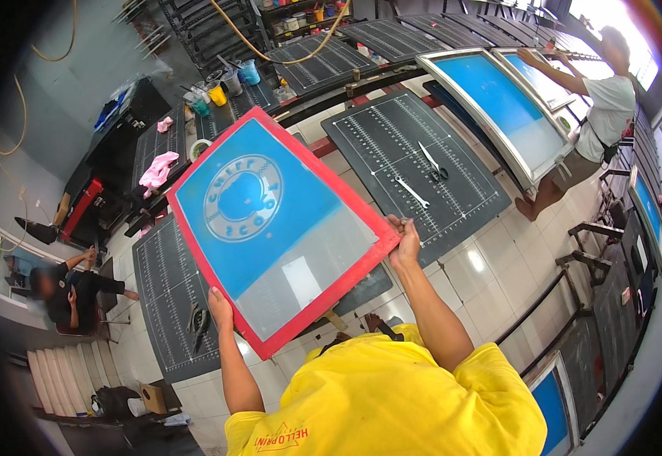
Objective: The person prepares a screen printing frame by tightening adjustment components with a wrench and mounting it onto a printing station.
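Head view, on my remote feed: a flat screen (289,201) is held up, tilted, in front of the yellow shirt (384,395), above the gap between two dark ruled boards. It has a red border, a blue sheet over most of its face and a pale see-through strip with a bright reflection at the near end. Left hand (221,310) grasps the left edge; right hand (404,245) grasps the near right corner, fingers bent around it. I can't make out most of the left fingers, tucked behind the border, and the screen's underside is hidden from me. It also covers parts of both boards; a dark tool (196,327) on the left one is hard to identify. Far-left seated person (65,292) is blurry. Writing: pale lettering circles a round emblem (241,199) on the blue; red lettering marks the shirt.
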Tool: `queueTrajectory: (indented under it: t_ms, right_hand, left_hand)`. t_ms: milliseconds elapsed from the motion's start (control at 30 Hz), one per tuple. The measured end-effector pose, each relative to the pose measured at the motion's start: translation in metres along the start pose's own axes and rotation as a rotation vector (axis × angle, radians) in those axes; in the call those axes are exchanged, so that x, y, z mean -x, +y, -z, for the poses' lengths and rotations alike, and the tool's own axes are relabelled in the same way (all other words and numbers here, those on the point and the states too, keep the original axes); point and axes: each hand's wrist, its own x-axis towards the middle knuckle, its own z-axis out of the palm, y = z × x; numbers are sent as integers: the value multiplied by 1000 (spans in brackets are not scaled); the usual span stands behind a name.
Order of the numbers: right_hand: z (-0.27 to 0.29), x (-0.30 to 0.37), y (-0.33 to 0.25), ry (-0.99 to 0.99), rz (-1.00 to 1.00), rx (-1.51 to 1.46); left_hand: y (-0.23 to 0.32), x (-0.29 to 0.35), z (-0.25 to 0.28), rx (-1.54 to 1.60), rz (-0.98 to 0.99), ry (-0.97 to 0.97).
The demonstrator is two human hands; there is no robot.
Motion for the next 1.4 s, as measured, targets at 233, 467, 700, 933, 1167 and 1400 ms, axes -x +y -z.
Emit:
queueTrajectory:
  t_ms: [233,467,700,933,1167,1400]
  right_hand:
    - [1,0,0,38,-57,-32]
    - [4,4,-24,7,134,174]
    - [-3,37,-79,-148,189,124]
    - [-60,111,-79,-209,-77,98]
    - [-87,164,-52,-439,-287,112]
    - [-93,179,-43,-580,-368,85]
  left_hand:
    - [-8,0,0,-24,0,14]
    - [-5,1,2,-85,15,-16]
    - [25,21,11,-222,-24,79]
    - [127,65,37,163,-222,33]
    - [290,150,13,781,-379,-667]
    - [304,166,11,933,-315,-651]
